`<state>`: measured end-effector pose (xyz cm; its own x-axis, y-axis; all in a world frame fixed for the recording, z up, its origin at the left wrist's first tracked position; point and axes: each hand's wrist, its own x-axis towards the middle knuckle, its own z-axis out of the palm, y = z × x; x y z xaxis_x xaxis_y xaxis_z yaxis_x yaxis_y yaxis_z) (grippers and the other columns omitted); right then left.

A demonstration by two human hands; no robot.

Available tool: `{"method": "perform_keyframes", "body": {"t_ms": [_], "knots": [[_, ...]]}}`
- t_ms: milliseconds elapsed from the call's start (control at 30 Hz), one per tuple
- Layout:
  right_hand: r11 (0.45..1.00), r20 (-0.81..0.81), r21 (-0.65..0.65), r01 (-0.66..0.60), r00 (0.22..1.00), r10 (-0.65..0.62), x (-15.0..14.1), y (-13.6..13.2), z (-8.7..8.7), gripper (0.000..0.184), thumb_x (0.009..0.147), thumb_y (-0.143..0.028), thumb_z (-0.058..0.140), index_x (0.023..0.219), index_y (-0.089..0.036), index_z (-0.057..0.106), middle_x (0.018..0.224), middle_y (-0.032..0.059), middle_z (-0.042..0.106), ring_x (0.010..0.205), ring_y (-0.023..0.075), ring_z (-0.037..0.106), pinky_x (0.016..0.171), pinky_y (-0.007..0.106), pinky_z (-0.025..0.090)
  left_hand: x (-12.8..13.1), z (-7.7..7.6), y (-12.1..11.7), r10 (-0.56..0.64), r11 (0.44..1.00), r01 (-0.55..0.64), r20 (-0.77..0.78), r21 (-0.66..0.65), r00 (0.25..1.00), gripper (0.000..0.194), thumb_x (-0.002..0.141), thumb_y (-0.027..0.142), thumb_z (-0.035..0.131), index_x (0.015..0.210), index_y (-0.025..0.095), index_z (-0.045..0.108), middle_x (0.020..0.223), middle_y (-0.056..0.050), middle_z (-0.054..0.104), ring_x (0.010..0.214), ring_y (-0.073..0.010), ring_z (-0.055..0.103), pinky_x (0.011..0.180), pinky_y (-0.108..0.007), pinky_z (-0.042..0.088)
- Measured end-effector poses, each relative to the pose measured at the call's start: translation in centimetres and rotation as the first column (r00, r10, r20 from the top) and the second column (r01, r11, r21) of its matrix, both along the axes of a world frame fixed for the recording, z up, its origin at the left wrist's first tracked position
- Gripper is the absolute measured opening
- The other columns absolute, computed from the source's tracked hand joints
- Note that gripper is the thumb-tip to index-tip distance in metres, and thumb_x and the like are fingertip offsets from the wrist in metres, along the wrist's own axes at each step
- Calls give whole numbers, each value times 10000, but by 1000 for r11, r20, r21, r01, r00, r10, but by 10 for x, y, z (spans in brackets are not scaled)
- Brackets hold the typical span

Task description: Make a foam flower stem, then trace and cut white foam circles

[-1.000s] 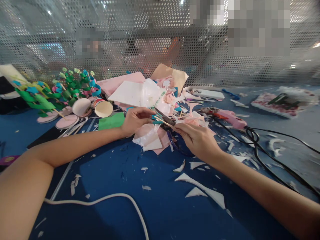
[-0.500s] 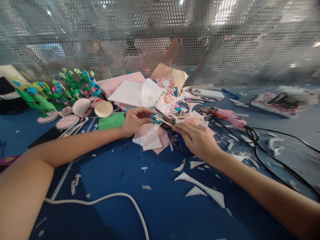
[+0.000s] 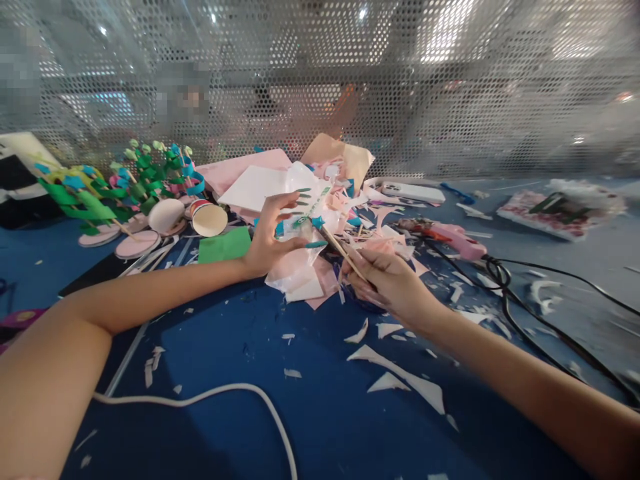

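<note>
My right hand (image 3: 393,285) is closed on the lower end of a thin wooden stick (image 3: 343,252) that slants up to the left. A small blue paper piece (image 3: 317,222) sits at the stick's tip. My left hand (image 3: 270,232) hovers just left of that tip with its fingers spread and nothing in them. Both hands are over a heap of pink and white paper and clear plastic (image 3: 295,267) on the blue table (image 3: 325,413).
Stick-and-paper trees in green and blue (image 3: 125,183) stand at the left beside two paper cups (image 3: 207,219) and a green sheet (image 3: 224,244). A pink glue gun (image 3: 463,240) with a black cable (image 3: 515,303) lies right. A white cable (image 3: 200,397) crosses near me. Perforated screen (image 3: 450,87) behind.
My left hand has let go of the stick's tip and spread its fingers. My right hand has drawn back a little, tilting the stick more upright.
</note>
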<state>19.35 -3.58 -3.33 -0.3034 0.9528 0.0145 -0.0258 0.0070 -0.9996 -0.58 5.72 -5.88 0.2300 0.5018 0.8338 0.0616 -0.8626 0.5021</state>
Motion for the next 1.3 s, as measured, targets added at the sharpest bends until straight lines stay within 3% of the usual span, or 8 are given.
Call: {"method": "perform_keyframes", "body": {"t_ms": [133, 333, 533, 833, 1300], "knots": [[993, -93, -113, -44, 995, 34, -1, 0, 1, 429, 640, -558, 687, 667, -154, 547, 356, -108, 336, 279, 4, 225, 341, 179, 181, -3, 6, -6, 129, 964, -102, -96, 244, 987, 523, 743, 473, 617, 1207, 269, 490, 1214, -74, 496, 1168, -218, 459, 966, -404, 415], [992, -35, -117, -44, 999, 40, -1, 0, 0, 430, 674, -568, 649, 682, -149, 553, 351, -109, 340, 271, 4, 220, 328, 184, 179, -4, 14, -13, 154, 913, -65, -192, 403, 969, 386, 789, 396, 591, 1148, 258, 555, 1129, -54, 608, 1107, -178, 525, 971, -368, 404], [999, 101, -51, 6, 995, -1, -2, -2, -3, 431, 700, -587, 605, 690, -160, 550, 375, -93, 351, 322, 36, 295, 332, 192, 199, -3, 13, -14, 153, 927, -72, -196, 367, 969, 336, 797, 407, 578, 1087, 238, 584, 1031, -41, 674, 1073, -180, 549, 936, -376, 432], [999, 116, -45, -21, 993, 26, -1, -1, -5, 476, 677, -631, 599, 679, -160, 537, 384, -96, 344, 331, 24, 274, 355, 184, 206, -3, 12, -17, 49, 965, 0, -182, 262, 982, 232, 781, 324, 625, 1002, 254, 627, 880, -31, 656, 1028, -176, 551, 917, -374, 451], [998, 86, -56, -30, 996, 35, 0, 2, -6, 424, 701, -582, 605, 675, -163, 542, 392, -95, 330, 336, 30, 276, 353, 184, 201, -3, 19, -18, 116, 930, -18, -246, 367, 962, 135, 812, 281, 594, 934, 288, 651, 948, 16, 721, 906, -135, 593, 858, -361, 437]]}}
